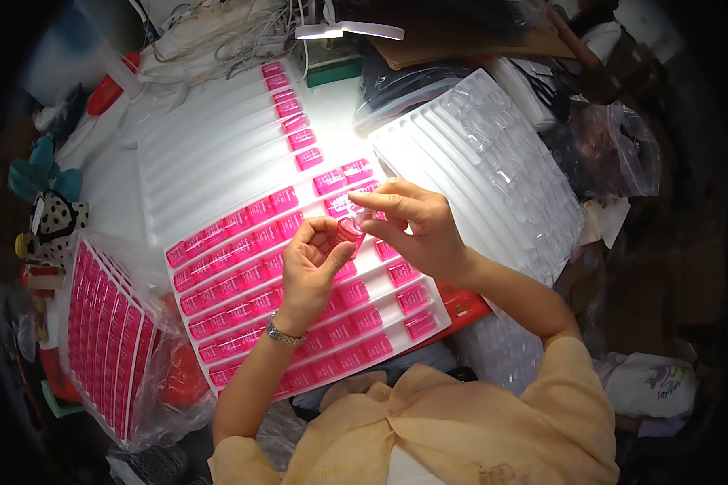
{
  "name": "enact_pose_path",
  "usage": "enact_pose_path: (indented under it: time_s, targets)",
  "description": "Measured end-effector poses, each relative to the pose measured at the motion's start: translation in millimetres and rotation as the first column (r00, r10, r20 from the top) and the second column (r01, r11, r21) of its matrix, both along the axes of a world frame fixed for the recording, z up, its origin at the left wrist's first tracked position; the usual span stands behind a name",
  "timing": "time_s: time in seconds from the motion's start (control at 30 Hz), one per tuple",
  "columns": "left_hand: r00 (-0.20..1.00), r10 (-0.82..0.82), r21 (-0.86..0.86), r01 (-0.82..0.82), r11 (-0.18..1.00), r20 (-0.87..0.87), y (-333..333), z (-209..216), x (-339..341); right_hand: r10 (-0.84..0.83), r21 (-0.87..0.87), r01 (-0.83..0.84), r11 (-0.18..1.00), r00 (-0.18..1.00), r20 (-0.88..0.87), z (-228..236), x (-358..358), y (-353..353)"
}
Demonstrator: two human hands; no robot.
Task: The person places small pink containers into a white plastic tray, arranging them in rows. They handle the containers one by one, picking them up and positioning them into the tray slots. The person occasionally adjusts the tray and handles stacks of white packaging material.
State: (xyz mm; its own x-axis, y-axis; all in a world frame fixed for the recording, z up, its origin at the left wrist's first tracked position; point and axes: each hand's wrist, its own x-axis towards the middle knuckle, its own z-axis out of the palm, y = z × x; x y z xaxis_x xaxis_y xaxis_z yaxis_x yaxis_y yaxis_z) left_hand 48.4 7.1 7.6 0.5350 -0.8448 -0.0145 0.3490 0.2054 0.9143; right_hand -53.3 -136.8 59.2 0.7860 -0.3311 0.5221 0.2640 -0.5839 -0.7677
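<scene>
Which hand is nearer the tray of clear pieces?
Right: the right hand is by the tray of clear pieces; the left hand is farther left, over the pink pieces.

A lit white lamp (374,30) at the far middle throws hard light downward, bleaching the desk (337,105) just below it. Small glints streak the pink pieces (239,283) and the clear bag (635,153) at right. Left and right margins sink into blurred darkness, with straight edges bowing.
</scene>
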Motion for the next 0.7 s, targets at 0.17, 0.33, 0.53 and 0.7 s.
enact_pose_path:
  time_s: [0.17,0.33,0.53,0.7]
  targets:
    - [0.999,0.013,-0.061,-0.015,0.998,-0.034,-11,2,-8,0.023,-0.031,-0.024,0.999,0.999,-0.031,-20,3,-4]
    - [0.502,-0.068,0.225,-0.259,0.939,0.862,0,7,19,-0.506,-0.485,0.371,0.792,0.844,-0.179,-17,21,-140]
    - [0.229,-0.169,0.245,-0.36,0.9,0.959,-25,-25,10,-0.735,-0.866,0.09,0.491,0.576,-0.357,-56,16,-246]
    - [0.175,-0.233,0.285,-0.4,0.871,0.957,12,-3,15,-0.82,-0.89,0.123,0.438,0.46,-0.34,-43,20,-233]
